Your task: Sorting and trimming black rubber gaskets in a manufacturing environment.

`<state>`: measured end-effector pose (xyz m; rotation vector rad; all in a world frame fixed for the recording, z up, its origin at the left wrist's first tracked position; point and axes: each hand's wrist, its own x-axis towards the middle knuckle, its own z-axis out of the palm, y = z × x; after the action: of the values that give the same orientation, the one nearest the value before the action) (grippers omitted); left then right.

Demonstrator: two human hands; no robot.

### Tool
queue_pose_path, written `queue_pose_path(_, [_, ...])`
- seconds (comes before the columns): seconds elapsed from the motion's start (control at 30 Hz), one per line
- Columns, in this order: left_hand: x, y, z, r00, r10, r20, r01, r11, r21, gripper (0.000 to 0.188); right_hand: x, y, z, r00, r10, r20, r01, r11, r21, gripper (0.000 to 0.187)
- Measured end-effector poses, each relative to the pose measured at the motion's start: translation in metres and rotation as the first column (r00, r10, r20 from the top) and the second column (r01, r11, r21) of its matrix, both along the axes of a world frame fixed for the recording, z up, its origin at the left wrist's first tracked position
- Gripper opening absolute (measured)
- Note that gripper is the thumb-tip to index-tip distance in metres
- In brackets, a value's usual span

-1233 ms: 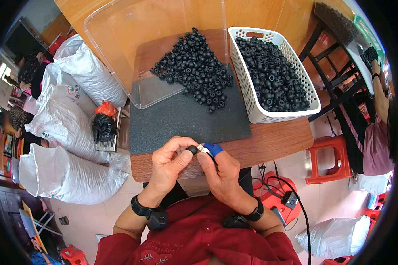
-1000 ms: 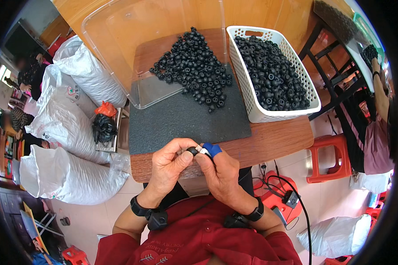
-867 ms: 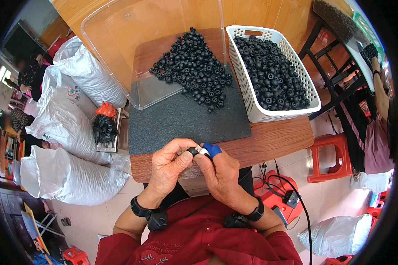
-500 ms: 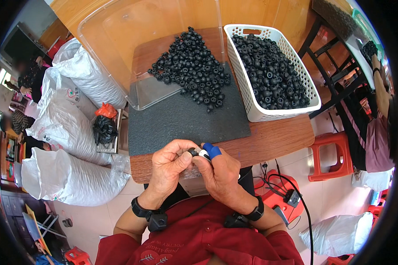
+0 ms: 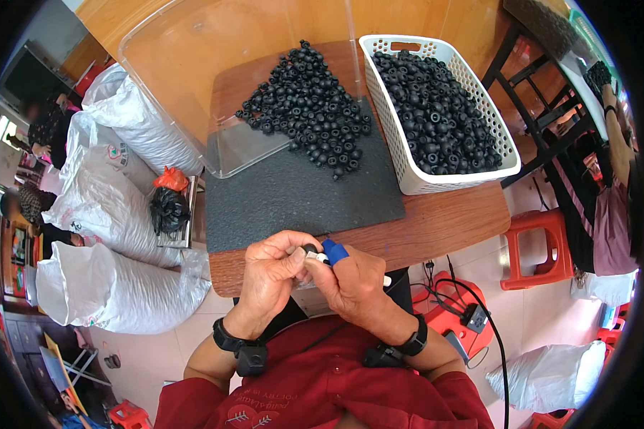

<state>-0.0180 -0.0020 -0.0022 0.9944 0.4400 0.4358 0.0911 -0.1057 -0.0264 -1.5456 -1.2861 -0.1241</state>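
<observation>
In front of my chest, at the table's near edge, both hands meet. My left hand (image 5: 273,275) pinches a small black ring-shaped piece (image 5: 310,248) between thumb and fingertips. My right hand (image 5: 359,284) is closed around a slim white tool (image 5: 387,281), whose rear end sticks out beside the palm. Its front end touches or nearly touches the black piece; the fingers hide the exact contact. A blue finger cover (image 5: 334,251) sits on a right fingertip. Beyond the hands, a heap of similar black pieces (image 5: 311,100) spills from a clear plastic bin (image 5: 225,171) onto a dark mat (image 5: 300,207).
A white perforated basket (image 5: 415,182) full of black pieces stands on the right of the wooden table (image 5: 458,222). Large white sacks (image 5: 114,286) line the left side. Red stools (image 5: 537,250) and a black cable (image 5: 499,350) are to the right. Other people work at both sides.
The right hand has tilted slightly and moved a little left, so the white tool's rear end shows more. Both hands still grip the same things.
</observation>
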Motion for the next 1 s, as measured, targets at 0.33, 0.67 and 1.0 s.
queue_pose_path(0.33, [0.009, -0.004, -0.002, 0.994, 0.105, 0.000, -0.104, 0.981, 0.164, 0.026, -0.001, -0.002, -0.003, 0.781, 0.085, -0.619, -0.056, 0.996, 0.066, 0.019])
queue_pose_path(0.67, [0.013, -0.010, -0.004, 0.993, 0.115, 0.026, -0.116, 0.932, 0.343, 0.016, 0.001, -0.007, 0.001, 0.665, 0.076, -0.743, -0.103, 0.995, 0.010, 0.019])
queue_pose_path(1.0, [0.104, 0.020, 0.043, 0.999, 0.035, 0.009, -0.033, 0.791, 0.611, 0.023, 0.002, -0.014, -0.012, 0.622, 0.011, -0.783, -0.037, 0.999, -0.016, 0.022])
